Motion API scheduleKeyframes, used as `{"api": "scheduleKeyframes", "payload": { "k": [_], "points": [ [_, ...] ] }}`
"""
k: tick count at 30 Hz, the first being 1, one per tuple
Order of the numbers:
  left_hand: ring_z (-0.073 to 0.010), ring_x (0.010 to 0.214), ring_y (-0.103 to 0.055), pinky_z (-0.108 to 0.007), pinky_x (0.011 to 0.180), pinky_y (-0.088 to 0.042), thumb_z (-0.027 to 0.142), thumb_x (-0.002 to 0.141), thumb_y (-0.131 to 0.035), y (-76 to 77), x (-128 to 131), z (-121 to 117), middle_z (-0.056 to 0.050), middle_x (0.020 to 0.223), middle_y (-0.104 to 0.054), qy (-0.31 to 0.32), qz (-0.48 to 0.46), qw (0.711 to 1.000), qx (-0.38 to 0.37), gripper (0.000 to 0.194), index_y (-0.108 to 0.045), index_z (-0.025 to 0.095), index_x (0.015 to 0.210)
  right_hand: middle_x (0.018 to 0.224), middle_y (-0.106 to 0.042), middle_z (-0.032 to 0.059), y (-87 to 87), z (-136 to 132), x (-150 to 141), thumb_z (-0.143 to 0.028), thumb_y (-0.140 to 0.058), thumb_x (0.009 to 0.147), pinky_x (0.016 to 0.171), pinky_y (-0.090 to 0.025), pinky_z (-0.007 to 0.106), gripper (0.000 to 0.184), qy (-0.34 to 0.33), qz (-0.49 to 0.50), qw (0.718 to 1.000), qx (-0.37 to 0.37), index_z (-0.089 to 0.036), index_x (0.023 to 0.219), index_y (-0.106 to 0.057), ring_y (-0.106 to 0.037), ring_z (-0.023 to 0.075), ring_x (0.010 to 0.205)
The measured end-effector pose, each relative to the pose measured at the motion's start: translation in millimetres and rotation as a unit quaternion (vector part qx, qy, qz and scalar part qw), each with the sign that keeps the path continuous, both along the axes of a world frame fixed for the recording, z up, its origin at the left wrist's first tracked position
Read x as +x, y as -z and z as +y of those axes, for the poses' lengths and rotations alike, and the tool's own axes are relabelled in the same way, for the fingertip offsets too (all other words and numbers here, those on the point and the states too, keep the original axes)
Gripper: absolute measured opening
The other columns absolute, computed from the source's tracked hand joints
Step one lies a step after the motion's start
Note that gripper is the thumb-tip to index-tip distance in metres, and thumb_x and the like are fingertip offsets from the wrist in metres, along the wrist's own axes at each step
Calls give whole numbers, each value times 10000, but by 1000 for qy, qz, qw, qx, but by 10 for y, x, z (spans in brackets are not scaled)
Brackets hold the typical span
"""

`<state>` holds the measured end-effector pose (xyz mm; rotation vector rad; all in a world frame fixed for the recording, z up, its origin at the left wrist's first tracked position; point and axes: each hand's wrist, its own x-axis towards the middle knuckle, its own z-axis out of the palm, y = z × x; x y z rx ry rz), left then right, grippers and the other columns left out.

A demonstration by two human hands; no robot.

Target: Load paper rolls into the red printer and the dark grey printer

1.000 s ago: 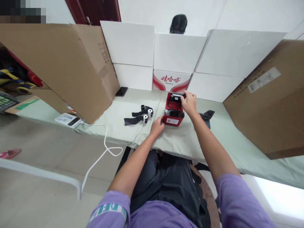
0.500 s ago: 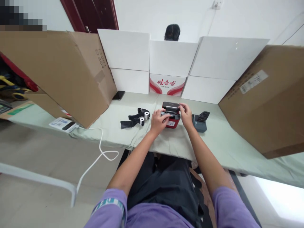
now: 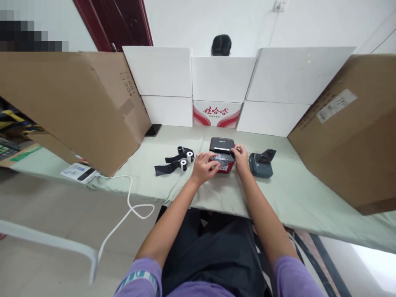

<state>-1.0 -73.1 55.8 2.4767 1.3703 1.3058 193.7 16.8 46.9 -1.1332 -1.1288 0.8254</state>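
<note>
Two numbers I read on brown carton [image 3: 77,107]: 201, 304; 娃哈哈 on white box [image 3: 217,120]. Left hand [image 3: 202,168], right hand [image 3: 241,160], both half-curled, touched red-black device [image 3: 222,144]; couldn't tell grip.

A phone [image 3: 153,130] lay near the table's [image 3: 287,198] back edge, beside the left carton [image 3: 74,103]; paper rolls [image 3: 185,160] sat between it and a printer [image 3: 225,164], with a second device [image 3: 260,166] to the right.
</note>
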Motion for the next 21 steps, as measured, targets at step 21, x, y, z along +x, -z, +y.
{"api": "scheduleKeyframes", "payload": {
  "k": [21],
  "points": [
    [-259,1326,-593,-394,1135,-449,395,890,-619,93,217,653,-102,1382,-663,16,-510,774,-375,516,-597,186,1362,1260,-689,85,17,-131,38,-388,-732,675,732,-621,319,564,-39,125,982,-134,-240,1209,-631,-704,246,1046]
  ]
}}
